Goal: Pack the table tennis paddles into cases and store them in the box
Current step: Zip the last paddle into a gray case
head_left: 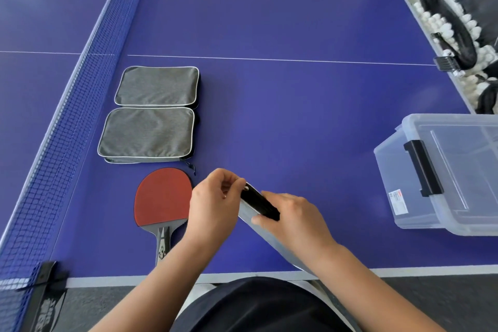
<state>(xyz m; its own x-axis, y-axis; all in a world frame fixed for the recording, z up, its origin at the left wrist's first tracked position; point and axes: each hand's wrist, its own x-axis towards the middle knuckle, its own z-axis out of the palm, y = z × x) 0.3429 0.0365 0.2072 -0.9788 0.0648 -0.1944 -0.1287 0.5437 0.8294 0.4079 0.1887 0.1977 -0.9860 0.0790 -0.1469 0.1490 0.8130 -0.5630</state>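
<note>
I hold a grey paddle case (249,217) on edge above the table's near side. My left hand (213,205) pinches its zipper pull at the top corner. My right hand (292,217) grips the case's dark zipper edge from the right. A red-faced paddle (161,198) lies flat just left of my left hand, handle toward me. Two more grey cases lie flat beyond it: one (147,133) close to the paddle, the other (157,86) behind that. A clear plastic box (409,170) with a black latch and its lid on stands at the right.
The blue net (67,105) runs along the left, its clamp at the near corner. A tray of white balls (442,24) with black netting borders the table's far right edge. The table's near edge (242,276) is just in front of my body.
</note>
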